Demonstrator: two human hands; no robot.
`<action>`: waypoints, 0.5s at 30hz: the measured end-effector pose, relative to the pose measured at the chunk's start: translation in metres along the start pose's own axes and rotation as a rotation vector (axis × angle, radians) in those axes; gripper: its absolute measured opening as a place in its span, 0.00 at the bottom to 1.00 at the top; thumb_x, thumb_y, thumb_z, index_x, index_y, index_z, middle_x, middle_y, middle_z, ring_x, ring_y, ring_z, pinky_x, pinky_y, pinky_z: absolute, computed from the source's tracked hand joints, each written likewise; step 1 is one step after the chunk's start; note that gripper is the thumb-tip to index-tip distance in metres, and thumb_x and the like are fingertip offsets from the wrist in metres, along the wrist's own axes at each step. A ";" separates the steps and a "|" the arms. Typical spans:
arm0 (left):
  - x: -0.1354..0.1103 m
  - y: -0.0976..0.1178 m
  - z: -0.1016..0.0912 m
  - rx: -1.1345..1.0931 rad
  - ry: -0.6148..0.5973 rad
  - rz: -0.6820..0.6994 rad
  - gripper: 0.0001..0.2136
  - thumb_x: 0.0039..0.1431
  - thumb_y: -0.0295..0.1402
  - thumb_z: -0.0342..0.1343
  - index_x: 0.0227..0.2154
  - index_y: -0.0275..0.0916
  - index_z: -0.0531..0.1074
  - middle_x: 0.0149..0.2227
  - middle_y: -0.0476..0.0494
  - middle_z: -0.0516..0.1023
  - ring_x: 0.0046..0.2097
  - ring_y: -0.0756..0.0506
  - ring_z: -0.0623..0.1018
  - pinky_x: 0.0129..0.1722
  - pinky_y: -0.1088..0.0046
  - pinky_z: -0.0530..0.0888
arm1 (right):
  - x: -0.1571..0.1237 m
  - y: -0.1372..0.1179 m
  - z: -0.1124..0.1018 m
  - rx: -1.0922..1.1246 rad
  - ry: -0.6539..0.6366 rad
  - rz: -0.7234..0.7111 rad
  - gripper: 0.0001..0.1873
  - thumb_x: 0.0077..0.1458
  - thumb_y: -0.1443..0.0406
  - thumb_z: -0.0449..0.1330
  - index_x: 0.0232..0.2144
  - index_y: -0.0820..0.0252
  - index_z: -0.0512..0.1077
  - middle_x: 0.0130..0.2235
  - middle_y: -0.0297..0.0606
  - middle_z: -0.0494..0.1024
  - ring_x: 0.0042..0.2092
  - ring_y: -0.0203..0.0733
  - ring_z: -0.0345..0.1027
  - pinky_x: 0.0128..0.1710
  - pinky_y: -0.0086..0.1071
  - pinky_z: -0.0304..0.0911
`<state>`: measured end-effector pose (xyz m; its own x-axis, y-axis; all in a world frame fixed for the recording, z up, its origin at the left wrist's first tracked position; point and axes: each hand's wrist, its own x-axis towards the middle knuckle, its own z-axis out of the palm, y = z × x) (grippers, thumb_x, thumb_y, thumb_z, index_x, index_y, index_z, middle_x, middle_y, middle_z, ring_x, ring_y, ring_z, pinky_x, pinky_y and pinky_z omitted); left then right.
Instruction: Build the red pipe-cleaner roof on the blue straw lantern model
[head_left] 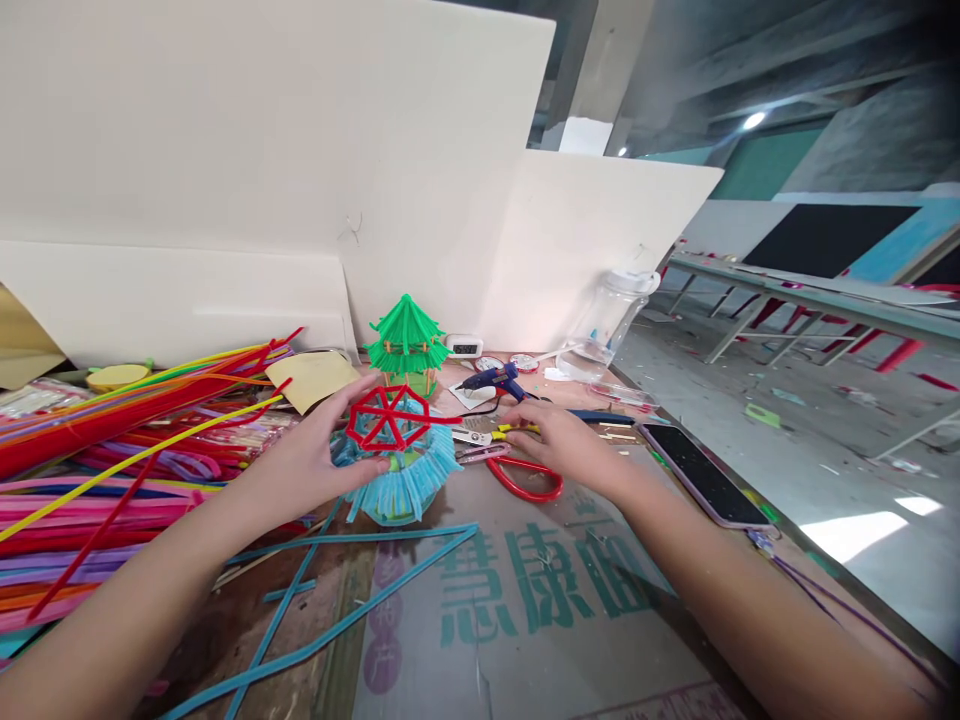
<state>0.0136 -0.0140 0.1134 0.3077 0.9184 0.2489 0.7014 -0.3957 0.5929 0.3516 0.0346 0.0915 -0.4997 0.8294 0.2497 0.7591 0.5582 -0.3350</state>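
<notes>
My left hand [326,440] is closed on the left edge of a red eight-sided pipe-cleaner frame [390,415] with spokes, and a red strand sticks out to its right. Just behind and below it stands a round light-blue pipe-cleaner piece [409,490]. A green tiered pagoda roof [407,335] rises behind the frame. Over the tools, my right hand [559,440] has its fingers apart and slightly bent. Its fingertips are at the yellow-handled pliers [517,430], close to the dark blue glue gun [495,380]; contact is unclear. Red-handled scissors [536,490] lie below this hand.
Pipe cleaners in many colours [90,510] cover the left side. Loose blue strips [360,610] cross the printed cardboard [555,640]. On the right are a phone [705,475] and a clear water bottle [604,325]. White boards [435,180] stand behind, with a small digital clock [465,347] before them.
</notes>
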 end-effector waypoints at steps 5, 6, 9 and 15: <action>0.001 -0.008 0.003 0.021 0.024 0.013 0.42 0.53 0.54 0.60 0.67 0.49 0.51 0.68 0.43 0.61 0.66 0.33 0.64 0.64 0.54 0.64 | -0.011 0.004 -0.010 0.007 0.045 0.117 0.11 0.62 0.64 0.56 0.44 0.59 0.75 0.45 0.41 0.80 0.44 0.44 0.73 0.45 0.36 0.64; 0.002 -0.009 0.004 0.023 0.023 0.025 0.42 0.53 0.54 0.60 0.67 0.49 0.50 0.68 0.43 0.61 0.66 0.34 0.64 0.64 0.54 0.64 | -0.013 0.004 -0.008 0.006 0.041 0.120 0.11 0.62 0.64 0.56 0.44 0.59 0.76 0.44 0.41 0.80 0.43 0.44 0.73 0.44 0.36 0.64; 0.001 -0.009 0.004 0.012 0.015 0.039 0.41 0.54 0.54 0.59 0.68 0.50 0.50 0.68 0.42 0.60 0.66 0.34 0.65 0.64 0.53 0.64 | -0.019 0.002 -0.001 -0.009 0.010 0.106 0.12 0.62 0.63 0.56 0.44 0.58 0.76 0.44 0.41 0.80 0.44 0.45 0.73 0.44 0.35 0.64; 0.000 -0.010 0.005 0.055 0.023 0.024 0.41 0.55 0.54 0.59 0.68 0.50 0.50 0.66 0.41 0.64 0.64 0.33 0.67 0.62 0.52 0.65 | -0.021 -0.002 0.003 -0.017 0.022 0.107 0.12 0.63 0.63 0.56 0.44 0.58 0.77 0.45 0.42 0.79 0.45 0.45 0.72 0.45 0.37 0.65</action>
<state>0.0094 -0.0102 0.1038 0.3108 0.9081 0.2806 0.7286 -0.4172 0.5433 0.3599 0.0163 0.0844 -0.4062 0.8836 0.2329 0.8147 0.4657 -0.3456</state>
